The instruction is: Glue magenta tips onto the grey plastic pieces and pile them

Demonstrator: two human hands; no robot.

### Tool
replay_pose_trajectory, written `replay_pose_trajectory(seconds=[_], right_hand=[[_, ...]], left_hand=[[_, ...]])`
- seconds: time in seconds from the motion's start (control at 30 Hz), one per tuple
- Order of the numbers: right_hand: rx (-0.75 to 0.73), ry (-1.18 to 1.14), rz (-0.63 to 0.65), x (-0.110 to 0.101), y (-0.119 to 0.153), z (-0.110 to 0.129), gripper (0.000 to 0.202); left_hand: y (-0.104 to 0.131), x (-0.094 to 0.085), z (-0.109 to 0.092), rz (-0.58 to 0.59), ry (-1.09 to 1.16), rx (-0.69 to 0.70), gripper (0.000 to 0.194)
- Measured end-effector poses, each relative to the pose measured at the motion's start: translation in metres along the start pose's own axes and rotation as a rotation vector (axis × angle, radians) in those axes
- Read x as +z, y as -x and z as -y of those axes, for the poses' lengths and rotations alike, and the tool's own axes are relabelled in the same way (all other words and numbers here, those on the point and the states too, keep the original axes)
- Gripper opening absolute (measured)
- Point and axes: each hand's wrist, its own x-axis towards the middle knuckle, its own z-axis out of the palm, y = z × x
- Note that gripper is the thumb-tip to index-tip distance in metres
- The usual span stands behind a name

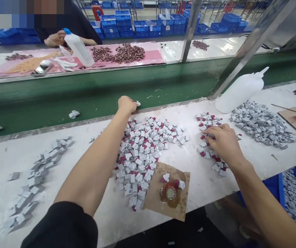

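Pink mat [155, 55] reads "FAMILY"; left hand [126, 104] pinching white piece [138, 103], right hand [225, 141] at pile [209, 119], grip unclear

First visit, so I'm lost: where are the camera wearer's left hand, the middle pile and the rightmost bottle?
Left hand [126, 103], head view: its back.
Middle pile [140, 150], head view: its centre.
Rightmost bottle [239, 92], head view: its body.

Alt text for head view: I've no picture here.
Left hand at the green belt, touching a pale part; right hand at a small pile of parts. A larger pile lies between them on a white table.
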Motion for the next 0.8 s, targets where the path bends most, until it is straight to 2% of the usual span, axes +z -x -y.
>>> replay_pose_trajectory(seconds=[0.07, 0.17, 0.27, 0.33, 0.4, 0.43, 0.5, 0.57, 0.63, 0.73, 0.8], right_hand=[[-0.015, -0.037, -0.012, -0.001, -0.001, 0.001, 0.020], [-0.032, -0.096, -0.045, -0.007, 0.001, 0.013, 0.016], [-0.097, -0.228, -0.103, -0.018, 0.016, 0.046, 0.014], [-0.203, -0.355, -0.162, -0.025, 0.031, 0.076, 0.009], [-0.341, -0.452, -0.199, -0.029, 0.050, 0.105, 0.013], [-0.404, -0.477, -0.203, -0.031, 0.059, 0.116, 0.017], [-0.447, -0.535, -0.182, -0.032, 0.077, 0.131, 0.022], [-0.335, -0.666, -0.121, -0.032, 0.091, 0.137, 0.021], [-0.120, -0.848, 0.036, -0.032, 0.099, 0.137, 0.014], [0.144, -1.042, 0.347, -0.029, 0.106, 0.137, 0.020], [0.222, -1.094, 0.476, -0.027, 0.110, 0.136, 0.027]], left_hand=[[0.018, -0.011, 0.000, -0.030, 0.014, 0.060, 0.026], [0.070, -0.021, 0.002, -0.003, 0.062, 0.185, 0.031], [0.142, -0.017, 0.014, 0.168, 0.143, 0.298, 0.028], [0.189, -0.007, 0.027, 0.371, 0.289, 0.335, 0.028], [0.227, 0.004, 0.041, 0.536, 0.500, 0.335, 0.031], [0.242, 0.009, 0.047, 0.576, 0.608, 0.322, 0.029], [0.262, 0.016, 0.059, 0.575, 0.797, 0.291, 0.022], [0.276, 0.017, 0.071, 0.533, 0.913, 0.264, 0.015], [0.288, 0.015, 0.080, 0.491, 0.942, 0.292, 0.013], [0.307, 0.011, 0.093, 0.371, 0.823, 0.454, 0.011], [0.319, 0.009, 0.101, 0.301, 0.718, 0.543, 0.015]])
